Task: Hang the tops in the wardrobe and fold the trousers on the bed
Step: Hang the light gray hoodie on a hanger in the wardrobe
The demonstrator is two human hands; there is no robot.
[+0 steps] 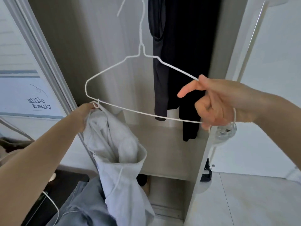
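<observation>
A pale grey hooded top (120, 154) of soft fleecy cloth hangs bunched from the left hand (86, 111), its fingers curled round the fabric and the lower left corner of a thin white wire hanger (130, 111). The right hand (218, 101) pinches the hanger's opposite corner, forefinger pointing out. Beyond both hands stands the open wardrobe (171, 152), where a black garment (179, 62) hangs just left of the right hand.

Wire hanger (114, 75) hook cut off at 12 o'clock; black garment (179, 62) top likewise; wardrobe rail unseen.
</observation>
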